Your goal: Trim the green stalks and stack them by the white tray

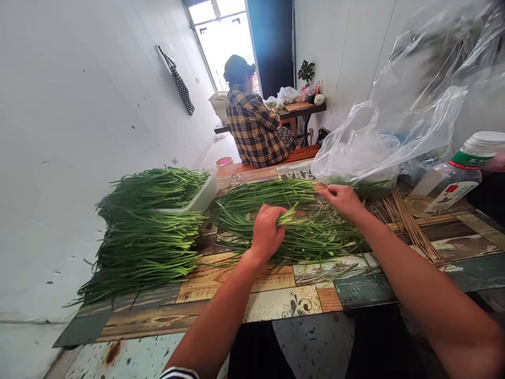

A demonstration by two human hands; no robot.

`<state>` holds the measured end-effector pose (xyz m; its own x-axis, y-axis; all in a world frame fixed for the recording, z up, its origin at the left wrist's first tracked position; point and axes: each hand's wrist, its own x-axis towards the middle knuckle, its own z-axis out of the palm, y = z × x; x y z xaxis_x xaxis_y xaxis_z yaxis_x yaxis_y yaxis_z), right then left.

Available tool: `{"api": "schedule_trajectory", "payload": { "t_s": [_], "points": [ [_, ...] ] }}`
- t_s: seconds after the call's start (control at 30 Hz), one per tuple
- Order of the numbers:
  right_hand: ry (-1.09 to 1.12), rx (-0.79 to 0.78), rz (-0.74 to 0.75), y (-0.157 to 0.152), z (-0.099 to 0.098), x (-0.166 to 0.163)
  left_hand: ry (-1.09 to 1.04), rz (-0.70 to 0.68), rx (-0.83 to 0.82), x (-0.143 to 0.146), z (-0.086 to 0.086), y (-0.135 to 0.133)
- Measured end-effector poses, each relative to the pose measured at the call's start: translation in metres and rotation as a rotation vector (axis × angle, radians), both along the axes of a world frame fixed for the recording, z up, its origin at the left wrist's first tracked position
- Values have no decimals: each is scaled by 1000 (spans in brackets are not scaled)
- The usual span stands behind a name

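Observation:
In the head view my left hand [268, 229] is closed round a small bunch of garlic chives, whose pale stem ends stick out to the right. My right hand [342, 201] pinches at the reddish root ends of a pile of garlic chives [268, 192] lying across the table. Beneath and between both hands spread loose chives and trimmings [315, 234]. At the left, neat thick bunches of chives [158, 245] lie on the table, and more chives [158, 187] fill a white plastic tub [205, 195].
Thin wooden sticks [412, 223] lie right of my right hand. Behind them stand a clear plastic bag [363, 150] over greens and a plastic bottle [457, 176] with a white cap. Across the table sits a person in a plaid shirt [254, 126], near another table.

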<state>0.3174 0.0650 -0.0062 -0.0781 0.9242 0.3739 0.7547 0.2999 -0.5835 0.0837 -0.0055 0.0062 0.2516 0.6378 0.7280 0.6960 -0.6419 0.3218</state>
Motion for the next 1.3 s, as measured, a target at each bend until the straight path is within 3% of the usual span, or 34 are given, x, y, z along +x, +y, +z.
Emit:
{"api": "schedule_trajectory", "payload": {
  "t_s": [0.17,0.27,0.4,0.57,0.97,1.07,1.3],
  "points": [
    [-400,-9,-25,11,-14,-13,-189,147,363,-10,3,0],
    [-512,-1,-40,16,-21,-14,-226,161,449,-19,-1,3],
    [-400,97,20,16,-19,-8,-230,205,341,-23,-4,9],
    [-169,-10,21,13,-16,-6,-198,264,153,-20,-6,12],
    [-447,81,34,11,-18,-15,-74,219,112,-13,-22,13],
    [-352,100,26,7,-11,-15,-70,201,89,-12,-21,13],
    [325,-114,241,-17,11,-20,-83,185,28,-11,-17,10]
  ]
}}
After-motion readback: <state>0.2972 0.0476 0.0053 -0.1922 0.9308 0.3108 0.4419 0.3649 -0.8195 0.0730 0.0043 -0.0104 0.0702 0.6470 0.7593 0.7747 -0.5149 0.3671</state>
